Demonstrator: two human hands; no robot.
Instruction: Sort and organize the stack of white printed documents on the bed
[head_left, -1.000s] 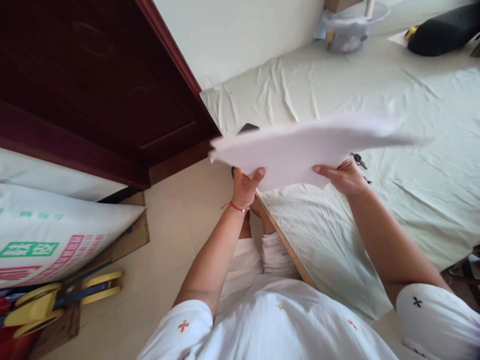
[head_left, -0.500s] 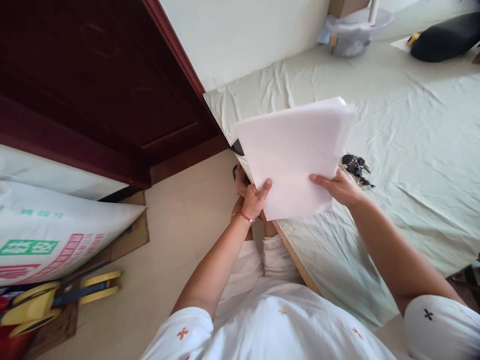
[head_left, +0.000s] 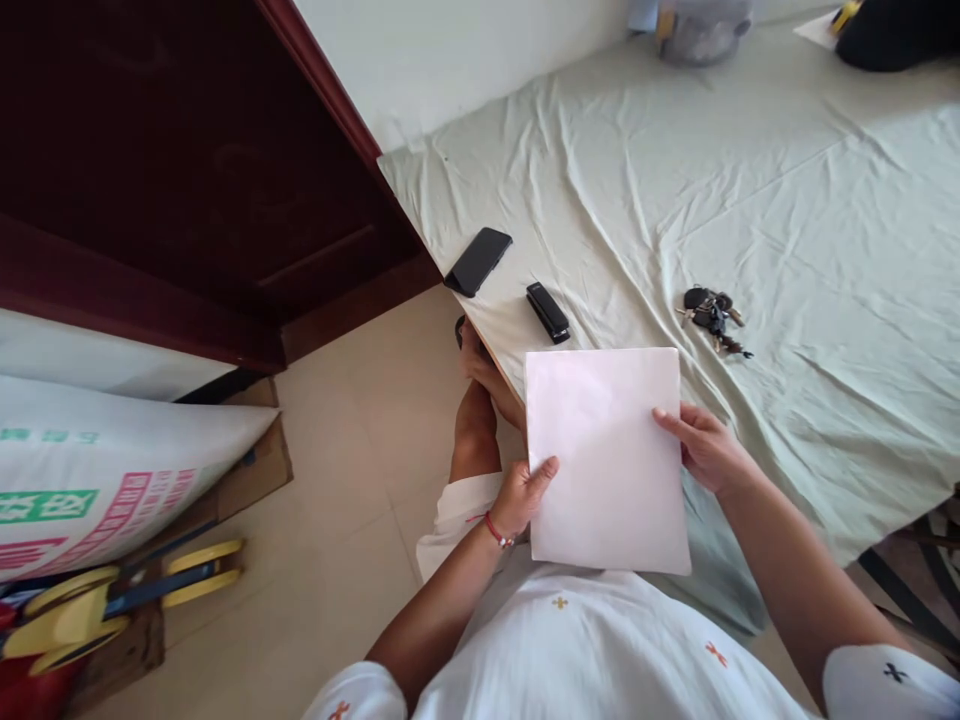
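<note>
A stack of white paper (head_left: 607, 470) is held between my two hands, close to my body and over the table's near edge. My left hand (head_left: 523, 494) grips its left side, thumb on top and fingers hidden beneath. On the opposite side, my right hand (head_left: 703, 443) pinches the edge in the same way, thumb on the top sheet. The sheets look blank and evenly lined up. Just beyond the paper lies a black stapler (head_left: 548, 312), touched by neither hand. A black phone or case (head_left: 480, 262) rests farther off at the table's left edge.
A bunch of keys (head_left: 714, 318) lies on the pale tablecloth (head_left: 847, 290). Against the wall stands a clear plastic tub (head_left: 703, 30), with a dark object (head_left: 900, 35) to its right. A dark red door (head_left: 187, 150) and a large white sack (head_left: 127, 460) are on the left.
Both hands have drawn the paper stack back toward my body and straightened it. The stapler and the whole black phone or case now show, where the paper covered them before.
</note>
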